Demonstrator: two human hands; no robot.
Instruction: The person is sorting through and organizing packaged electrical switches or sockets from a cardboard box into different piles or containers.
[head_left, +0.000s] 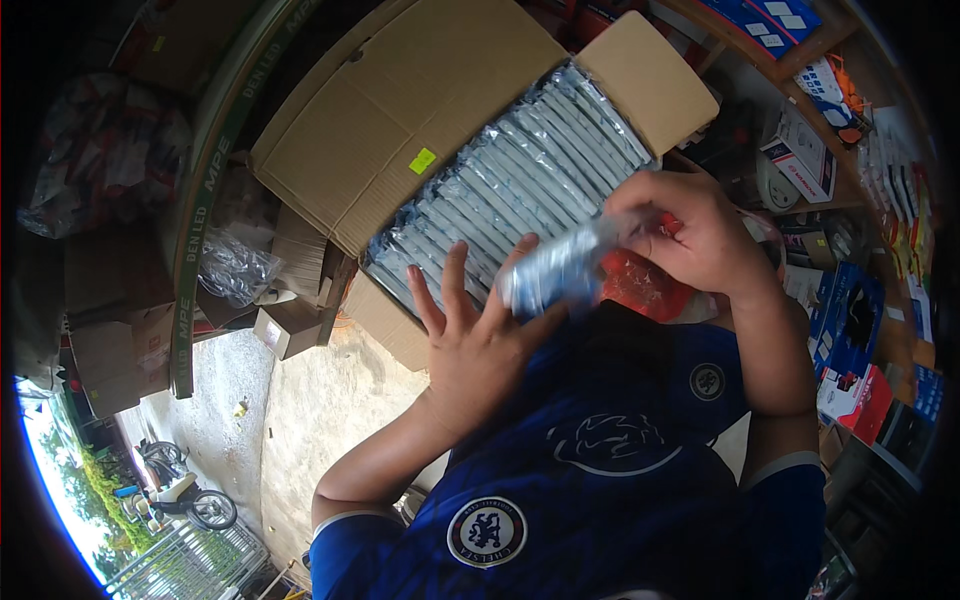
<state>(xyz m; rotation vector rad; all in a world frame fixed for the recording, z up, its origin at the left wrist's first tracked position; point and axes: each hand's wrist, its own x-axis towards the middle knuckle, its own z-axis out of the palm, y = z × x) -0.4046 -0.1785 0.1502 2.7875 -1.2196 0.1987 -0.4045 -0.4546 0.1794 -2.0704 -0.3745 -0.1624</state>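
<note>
My right hand (682, 229) pinches one end of a clear plastic packet (559, 266) with blue and white showing through, blurred by motion. At the packet's other end is my left hand (480, 330), its fingers spread; whether its thumb and index finger grip the packet cannot be told. Both hands are over the near edge of an open cardboard box (442, 97), which holds a long row of flat, plastic-wrapped packs (510, 172) standing on edge. A red bag or wrapped thing (649, 289) lies below my right hand, partly hidden.
Shelves with boxed goods (806, 154) line the right side. At the left stand a long green carton (199, 217), crumpled clear plastic (236, 266) and cardboard boxes (120, 345). A small open carton (289, 328) is beside the big box. A motorbike (180, 499) stands on the floor, lower left.
</note>
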